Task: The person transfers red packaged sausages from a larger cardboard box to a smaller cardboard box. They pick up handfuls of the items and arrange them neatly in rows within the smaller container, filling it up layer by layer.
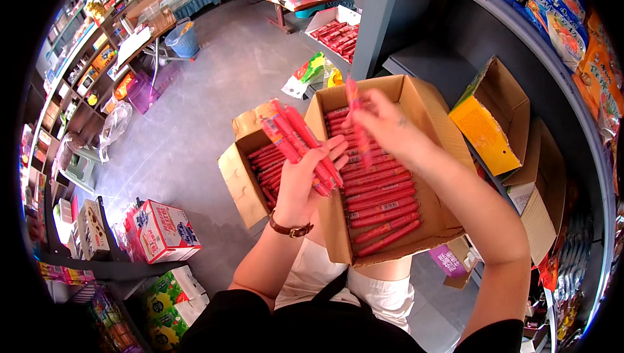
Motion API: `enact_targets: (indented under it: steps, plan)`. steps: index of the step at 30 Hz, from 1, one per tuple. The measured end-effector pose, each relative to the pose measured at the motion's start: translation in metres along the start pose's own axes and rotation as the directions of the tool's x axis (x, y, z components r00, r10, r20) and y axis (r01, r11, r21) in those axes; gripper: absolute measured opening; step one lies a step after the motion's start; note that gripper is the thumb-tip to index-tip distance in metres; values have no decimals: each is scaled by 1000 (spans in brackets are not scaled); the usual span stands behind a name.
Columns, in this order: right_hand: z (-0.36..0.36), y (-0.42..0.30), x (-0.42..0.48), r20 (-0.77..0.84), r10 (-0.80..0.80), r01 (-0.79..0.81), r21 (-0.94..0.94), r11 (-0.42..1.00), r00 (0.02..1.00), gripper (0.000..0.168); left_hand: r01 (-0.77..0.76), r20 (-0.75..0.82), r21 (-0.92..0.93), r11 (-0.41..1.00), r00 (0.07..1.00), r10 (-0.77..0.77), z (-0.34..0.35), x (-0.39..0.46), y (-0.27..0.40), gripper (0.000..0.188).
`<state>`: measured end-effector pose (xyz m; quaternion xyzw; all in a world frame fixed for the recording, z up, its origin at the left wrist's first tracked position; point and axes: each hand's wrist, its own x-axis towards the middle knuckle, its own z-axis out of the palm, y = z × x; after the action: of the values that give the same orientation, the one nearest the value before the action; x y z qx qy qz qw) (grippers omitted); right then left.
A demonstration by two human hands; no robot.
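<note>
My left hand [303, 177], with a brown watch strap at the wrist, holds a bunch of red-wrapped sausage sticks [292, 134], its fingers spread beneath them. My right hand [378, 114] grips a single red stick [358, 124], blurred by motion, above the larger cardboard box [438, 138]. Inside that box, on my lap, a row of similar red sausage sticks [382, 197] lies side by side. To the left, partly behind my left hand, a smaller open cardboard box [236, 177] contains more red sticks [265, 165].
Shelving with a grey post [378, 17] stands at right, holding a yellow open carton [482, 134] and blue snack packs [555, 12]. Another carton of red sticks [339, 36] sits beyond. A red-and-white box [168, 231] is at lower left; a blue basket [183, 39] stands farther back.
</note>
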<state>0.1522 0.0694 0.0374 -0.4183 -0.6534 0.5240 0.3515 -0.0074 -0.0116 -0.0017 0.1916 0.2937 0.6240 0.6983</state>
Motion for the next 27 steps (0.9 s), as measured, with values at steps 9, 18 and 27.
enact_targets:
  steps: [9, 18, 27]
  plan:
    - [-33, 70, 45, 183, -280, 305, -815, 493, 942, 17, -66, -74, 13, 998, 995, 67, -7, -9, 18, 22]
    - [-27, 79, 48, 226, -232, 246, -967, 60, 946, 12, -47, -101, 18, 999, 994, 48, -24, -2, 12, 23]
    - [-27, 85, 57, 99, -383, 213, -940, 266, 919, 10, 119, -41, -15, 993, 992, -120, -16, -1, 14, 18]
